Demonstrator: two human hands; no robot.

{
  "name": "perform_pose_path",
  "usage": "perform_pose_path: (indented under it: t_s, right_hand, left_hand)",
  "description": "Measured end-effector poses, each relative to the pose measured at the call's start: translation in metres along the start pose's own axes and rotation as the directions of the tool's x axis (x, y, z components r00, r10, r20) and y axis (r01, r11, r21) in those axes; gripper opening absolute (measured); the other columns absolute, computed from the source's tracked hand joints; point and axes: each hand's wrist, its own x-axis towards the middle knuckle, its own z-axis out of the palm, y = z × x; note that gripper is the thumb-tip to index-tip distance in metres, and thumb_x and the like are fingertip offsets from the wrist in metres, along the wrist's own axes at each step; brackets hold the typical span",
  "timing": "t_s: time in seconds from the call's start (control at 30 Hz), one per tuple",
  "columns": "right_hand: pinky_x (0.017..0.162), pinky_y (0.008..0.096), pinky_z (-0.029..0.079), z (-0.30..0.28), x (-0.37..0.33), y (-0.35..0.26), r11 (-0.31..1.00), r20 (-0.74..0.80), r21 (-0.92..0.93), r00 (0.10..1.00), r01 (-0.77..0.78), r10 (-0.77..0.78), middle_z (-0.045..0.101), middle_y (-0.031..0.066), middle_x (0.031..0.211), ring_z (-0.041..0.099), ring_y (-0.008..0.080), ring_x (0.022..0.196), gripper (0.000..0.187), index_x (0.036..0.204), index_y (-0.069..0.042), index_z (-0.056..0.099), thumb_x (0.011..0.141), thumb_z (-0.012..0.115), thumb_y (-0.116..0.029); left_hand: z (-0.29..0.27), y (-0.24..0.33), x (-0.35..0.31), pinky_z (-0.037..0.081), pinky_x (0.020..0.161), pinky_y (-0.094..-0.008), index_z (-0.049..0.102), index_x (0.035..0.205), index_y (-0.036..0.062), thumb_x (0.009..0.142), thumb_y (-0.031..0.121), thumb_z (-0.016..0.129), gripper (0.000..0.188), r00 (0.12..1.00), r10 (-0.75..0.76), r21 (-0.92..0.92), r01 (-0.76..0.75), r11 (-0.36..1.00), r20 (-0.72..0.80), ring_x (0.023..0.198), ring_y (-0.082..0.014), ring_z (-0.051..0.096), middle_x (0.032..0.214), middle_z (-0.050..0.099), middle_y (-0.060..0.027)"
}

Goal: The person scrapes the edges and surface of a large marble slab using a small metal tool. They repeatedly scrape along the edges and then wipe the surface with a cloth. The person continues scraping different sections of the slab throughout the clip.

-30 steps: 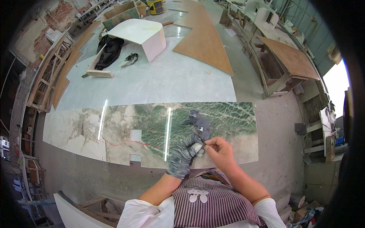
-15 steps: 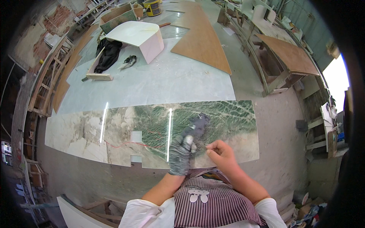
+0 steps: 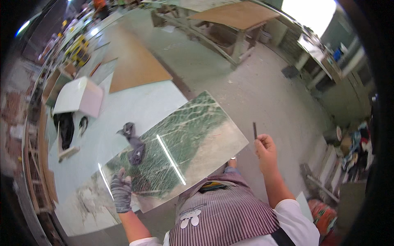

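My left hand (image 3: 122,192), in a grey striped glove, rests at the near left part of a green and beige marble-patterned slab (image 3: 217,141). Its fingers point away from me, a little apart, and nothing shows in them. A crumpled purple-grey cloth (image 3: 136,151) lies on the slab just beyond those fingers, not touching them. Out past the slab's right end, my bare right hand (image 3: 266,151) is raised over the floor. Its fingers are closed round a thin dark stick (image 3: 255,130) that points upward.
A pale sheet-topped table (image 3: 98,135) extends beyond the slab, bearing a brown board (image 3: 137,67), a white curved-top box (image 3: 80,98) and a black cloth (image 3: 65,129). A wooden workbench (image 3: 234,16) stands far off. Piled clutter (image 3: 359,143) lies at the right.
My view has turned to the right. My left hand has come away from the purple-grey cloth, which now lies loose. My right hand has moved out to the right, and a dark stick shows in it.
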Motion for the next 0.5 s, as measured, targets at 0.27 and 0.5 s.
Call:
perform_pose_path:
  t_s: [0.27,0.5]
  right_hand:
    - [0.057,0.0208,0.039,-0.033,-0.011,0.083,0.913,-0.250,0.371,0.929,-0.170,0.274,0.058,-0.0008,0.087,0.051,0.0063,0.068,0.015,0.109,-0.007,0.058,0.096,0.064,-0.011]
    - [0.060,0.0222,0.043,-0.004,-0.020,0.138,0.729,-0.080,0.615,0.896,-0.301,0.437,0.061,-0.0001,0.088,0.056,0.0087,0.073,0.015,0.110,-0.008,0.058,0.098,0.063,-0.015]
  left_hand:
    - [0.059,0.191,0.056,0.050,0.076,-0.0347,0.072,0.082,0.0041,0.082,0.011,0.078,0.009,0.898,0.379,-0.226,-0.330,0.917,0.226,0.077,-0.0230,0.063,0.077,0.068,-0.0072]
    - [0.199,0.299,0.065,0.051,0.074,-0.0319,0.072,0.093,0.0054,0.082,0.015,0.082,0.018,0.541,0.555,-0.330,-0.460,0.824,0.631,0.079,-0.0210,0.064,0.087,0.067,-0.0084]
